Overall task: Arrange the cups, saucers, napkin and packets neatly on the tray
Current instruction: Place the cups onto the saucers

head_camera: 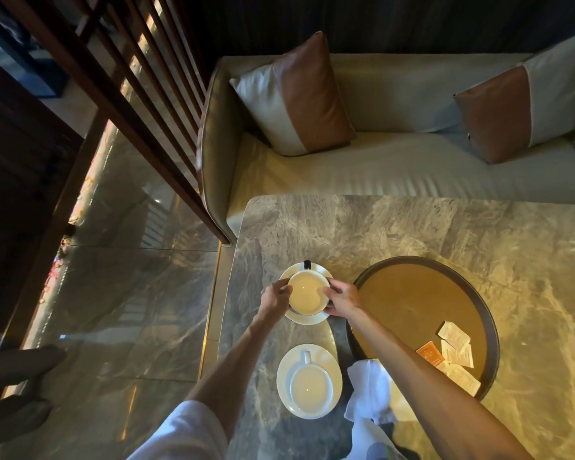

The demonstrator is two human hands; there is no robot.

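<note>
A white cup (307,293) with a dark handle stands on a white saucer (307,270) on the marble table, left of the round brown tray (412,293). My left hand (276,298) grips the cup and saucer on the left side and my right hand (342,298) grips them on the right. A second white cup (309,388) sits on its saucer (287,370) nearer to me. Several packets (453,351), white and orange, lie on the tray's near right part. A white napkin (369,393) lies at the tray's near edge, partly under my right forearm.
The marble table (412,227) ends at a rounded left edge, with glossy floor beyond. A beige sofa (395,167) with two brown-and-white cushions stands behind the table. A dark wooden slatted screen (130,94) rises at the left.
</note>
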